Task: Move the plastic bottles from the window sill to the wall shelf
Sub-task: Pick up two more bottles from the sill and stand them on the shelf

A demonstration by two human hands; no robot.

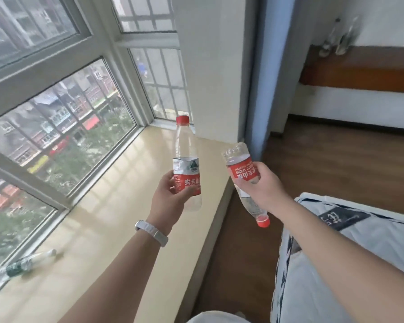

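Left hand raised over the sill, fingers and thumb wrapped round the red label of an upright bottle: clear, looks empty, red cap on top. White band on the left wrist. Right hand out past the sill's edge, above the wood floor, fingers curled round an inverted bottle; same red label, base tilted up and away, red cap pointing down toward the camera. The two bottles are near each other, not touching. A third, green bottle lies on its side on the sill at lower left, close to the window, well apart from both hands. White pillar closes the sill's far end, with a blue-edged wall corner just beside it. Beyond it, upper right, a brown shelf on the far wall carries two clear bottles, blurred; cannot tell their labels. The pillar and corner stand between the sill and the shelf. Bed with pale, patterned bedding at lower right, under the right forearm and just beside the sill's front.
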